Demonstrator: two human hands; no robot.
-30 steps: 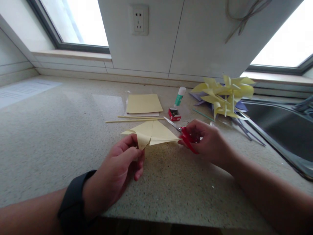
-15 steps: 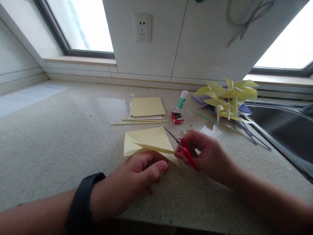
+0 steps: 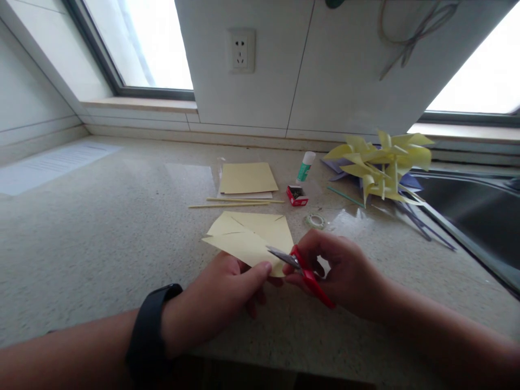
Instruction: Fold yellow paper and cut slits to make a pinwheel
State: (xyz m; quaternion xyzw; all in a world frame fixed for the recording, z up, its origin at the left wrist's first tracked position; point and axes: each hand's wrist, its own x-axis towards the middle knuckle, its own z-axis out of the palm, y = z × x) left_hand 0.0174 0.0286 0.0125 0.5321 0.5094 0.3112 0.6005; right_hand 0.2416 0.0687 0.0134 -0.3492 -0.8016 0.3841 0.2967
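Left hand (image 3: 221,290), black band at the wrist, pinches the near edge of the yellow paper square (image 3: 249,238), thumb on top, fingers curled under. Paper sits just above the desk (image 3: 101,238) in front of the person, far corners resting or nearly resting on it; cannot tell which. Slits already show running in from at least two corners toward the middle.

Right hand (image 3: 341,271) is closed round the red scissors (image 3: 303,268), fingers through the loops. Blades point left, tips at the near right edge of the paper, just beside the left thumb. Blades look nearly closed; the gap is too small to tell.

Doing it well, as a judgement: keep the left pinch close to the cut line so the sheet stays taut, but thumb clear of the blades, which are very close now. Cut along the diagonal crease and stop short of the centre, matching the other slits. Turn the paper, not the scissors.

Further back: tape roll (image 3: 315,220) right of the paper, two thin sticks (image 3: 235,203) lying side by side, small red box (image 3: 297,195), stack of yellow sheets (image 3: 247,179), glue stick (image 3: 304,166). Far right, a heap of finished yellow pinwheels (image 3: 382,165) beside the sink (image 3: 467,206). Wall socket (image 3: 241,50) above.
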